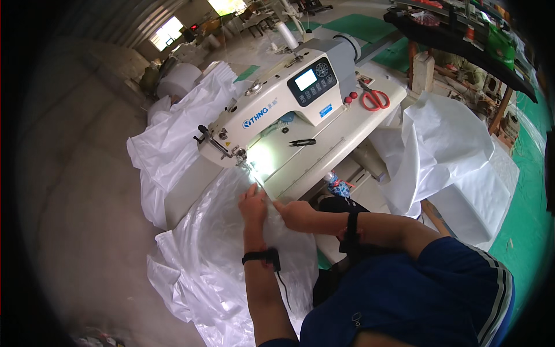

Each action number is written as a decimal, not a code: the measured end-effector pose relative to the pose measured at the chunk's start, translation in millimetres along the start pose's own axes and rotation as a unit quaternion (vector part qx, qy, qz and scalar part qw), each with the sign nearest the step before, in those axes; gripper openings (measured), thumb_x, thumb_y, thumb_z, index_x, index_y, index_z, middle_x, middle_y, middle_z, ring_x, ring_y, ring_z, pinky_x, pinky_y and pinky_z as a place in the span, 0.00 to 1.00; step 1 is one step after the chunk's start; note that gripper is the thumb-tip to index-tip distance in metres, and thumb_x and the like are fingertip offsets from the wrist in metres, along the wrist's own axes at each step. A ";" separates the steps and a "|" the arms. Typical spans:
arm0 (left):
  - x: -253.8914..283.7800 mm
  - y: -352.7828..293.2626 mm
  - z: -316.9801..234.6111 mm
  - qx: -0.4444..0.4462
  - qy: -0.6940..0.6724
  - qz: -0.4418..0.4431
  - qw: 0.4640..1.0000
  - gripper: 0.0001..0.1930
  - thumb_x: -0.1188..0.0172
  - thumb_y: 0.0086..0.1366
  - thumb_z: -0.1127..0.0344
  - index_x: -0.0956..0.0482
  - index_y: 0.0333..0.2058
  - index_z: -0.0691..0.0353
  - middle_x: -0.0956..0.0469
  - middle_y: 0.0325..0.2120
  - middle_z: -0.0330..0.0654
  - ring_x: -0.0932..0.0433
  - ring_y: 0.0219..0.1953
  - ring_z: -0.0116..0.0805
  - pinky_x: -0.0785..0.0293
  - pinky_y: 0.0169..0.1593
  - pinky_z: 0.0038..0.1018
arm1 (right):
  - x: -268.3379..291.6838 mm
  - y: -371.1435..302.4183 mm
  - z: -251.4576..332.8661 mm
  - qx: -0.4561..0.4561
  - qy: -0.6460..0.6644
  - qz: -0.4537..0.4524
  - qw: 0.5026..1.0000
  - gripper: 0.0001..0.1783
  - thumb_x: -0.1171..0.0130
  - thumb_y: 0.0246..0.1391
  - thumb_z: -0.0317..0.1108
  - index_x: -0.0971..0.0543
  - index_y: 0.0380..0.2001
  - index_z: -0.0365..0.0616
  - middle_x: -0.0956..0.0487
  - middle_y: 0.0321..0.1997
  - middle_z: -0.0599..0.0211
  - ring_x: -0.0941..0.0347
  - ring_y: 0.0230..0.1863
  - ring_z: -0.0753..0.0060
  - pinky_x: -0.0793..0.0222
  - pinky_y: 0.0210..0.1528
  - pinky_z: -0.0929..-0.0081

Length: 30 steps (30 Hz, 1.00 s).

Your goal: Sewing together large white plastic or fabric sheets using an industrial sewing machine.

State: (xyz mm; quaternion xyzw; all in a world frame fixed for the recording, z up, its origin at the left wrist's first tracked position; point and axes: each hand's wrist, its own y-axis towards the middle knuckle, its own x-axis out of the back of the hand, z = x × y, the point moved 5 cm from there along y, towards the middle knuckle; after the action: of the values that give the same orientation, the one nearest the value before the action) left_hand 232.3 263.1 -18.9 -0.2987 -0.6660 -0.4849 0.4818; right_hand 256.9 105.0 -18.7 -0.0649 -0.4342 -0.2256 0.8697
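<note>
A sewing machine (272, 98), white with a lit screen, stands on its pale table, its lamp shining beside the needle and presser foot (240, 155). A thin, shiny white plastic sheet (219, 243) runs from under the foot and drapes over the table's near edge. Close in front of the foot, my left hand (252, 207) grips the sheet's edge. Just to its right, my right hand (296, 216) is closed with its fingertips pinching the same edge; its curled fingers are partly hidden. Dark thread snips (302, 142) lie on the machine bed.
Red-handled scissors (375, 100) rest at the table's right end. White sheeting (179, 124) is heaped behind the machine, and more white sheets (445, 144) hang at the right. A thread cone (287, 36) stands behind the machine. A cluttered rack (462, 46) fills the far right.
</note>
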 end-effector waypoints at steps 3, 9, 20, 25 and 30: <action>16.0 -23.1 -17.9 -0.087 -0.012 0.042 0.995 0.18 0.50 0.55 0.73 0.19 0.41 0.47 0.29 0.50 0.44 0.31 0.51 0.47 0.36 0.54 0.39 | 2.2 -1.3 -1.5 0.028 -0.086 0.026 0.996 0.33 0.52 0.47 0.26 0.42 0.59 0.31 0.22 0.25 0.50 0.23 0.29 0.50 0.29 0.31 0.59; 51.0 -100.1 -23.1 -0.158 -0.132 0.011 0.978 0.18 0.45 0.55 0.71 0.21 0.44 0.49 0.29 0.49 0.47 0.32 0.53 0.48 0.38 0.55 0.40 | -6.9 -2.6 1.4 0.045 -0.148 0.051 0.987 0.34 0.52 0.46 0.26 0.43 0.58 0.23 0.22 0.23 0.52 0.23 0.24 0.55 0.29 0.25 0.64; 49.0 -143.8 131.2 0.272 0.156 0.058 0.948 0.25 0.54 0.66 0.51 0.41 0.60 0.47 0.44 0.62 0.41 0.48 0.65 0.45 0.54 0.59 0.61 | -13.2 36.8 12.8 0.063 -0.177 0.022 0.982 0.32 0.49 0.43 0.25 0.40 0.52 0.17 0.23 0.19 0.55 0.23 0.21 0.59 0.31 0.19 0.66; 44.2 -108.1 165.3 0.270 0.120 0.089 0.951 0.27 0.59 0.66 0.45 0.42 0.61 0.47 0.46 0.63 0.41 0.48 0.65 0.46 0.56 0.60 0.61 | -14.0 81.1 10.9 0.018 -0.149 0.037 0.988 0.29 0.51 0.47 0.25 0.40 0.53 0.19 0.23 0.21 0.54 0.23 0.24 0.57 0.31 0.21 0.63; 35.3 -76.7 183.9 0.267 0.105 0.095 0.953 0.29 0.61 0.65 0.43 0.43 0.62 0.47 0.47 0.64 0.42 0.48 0.65 0.48 0.56 0.60 0.60 | -3.1 110.7 5.9 -0.032 -0.126 0.011 0.991 0.13 0.52 0.51 0.28 0.25 0.36 0.28 0.21 0.26 0.54 0.22 0.32 0.55 0.28 0.29 0.61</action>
State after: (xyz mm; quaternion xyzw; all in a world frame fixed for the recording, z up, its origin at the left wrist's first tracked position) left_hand 88.6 405.5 -25.5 -0.1683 -0.6852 -0.2696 0.6553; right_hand 300.8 206.3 -8.3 -0.1249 -0.5322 -0.2201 0.8079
